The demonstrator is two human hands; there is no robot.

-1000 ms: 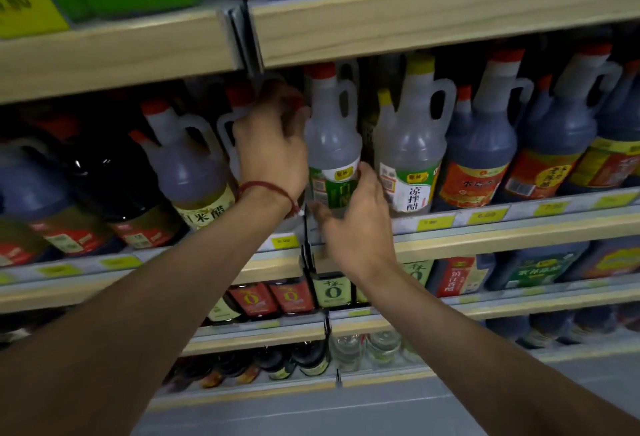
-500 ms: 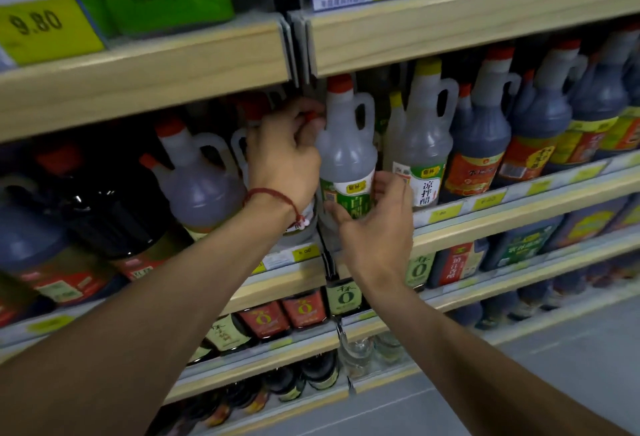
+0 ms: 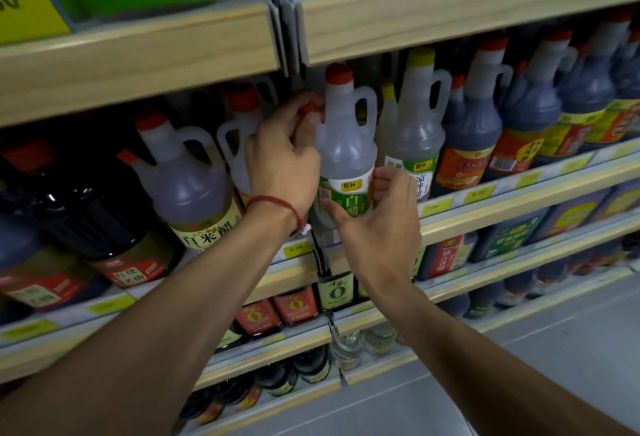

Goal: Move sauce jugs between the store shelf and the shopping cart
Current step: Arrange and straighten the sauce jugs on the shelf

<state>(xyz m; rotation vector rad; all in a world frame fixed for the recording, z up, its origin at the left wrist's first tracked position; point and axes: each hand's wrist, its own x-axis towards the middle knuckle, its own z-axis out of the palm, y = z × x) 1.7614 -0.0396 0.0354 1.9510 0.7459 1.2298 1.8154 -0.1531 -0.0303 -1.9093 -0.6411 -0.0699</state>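
At frame centre on the shelf (image 3: 485, 217), the white vinegar jug (image 3: 346, 144) stands upright, right hand (image 3: 377, 238) curled round its label, left hand (image 3: 282, 165) pinching a neighbouring red cap (image 3: 307, 109); best kept level, firmly gripped.

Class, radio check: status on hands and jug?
Left hand curled by jug neck, grip unclear. Right hand grips jug. Jug upright, upper shelf close above.

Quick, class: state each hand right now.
Left hand: curled beside the clear jug neck; hold cannot be told.
Right hand: grips the clear jug.
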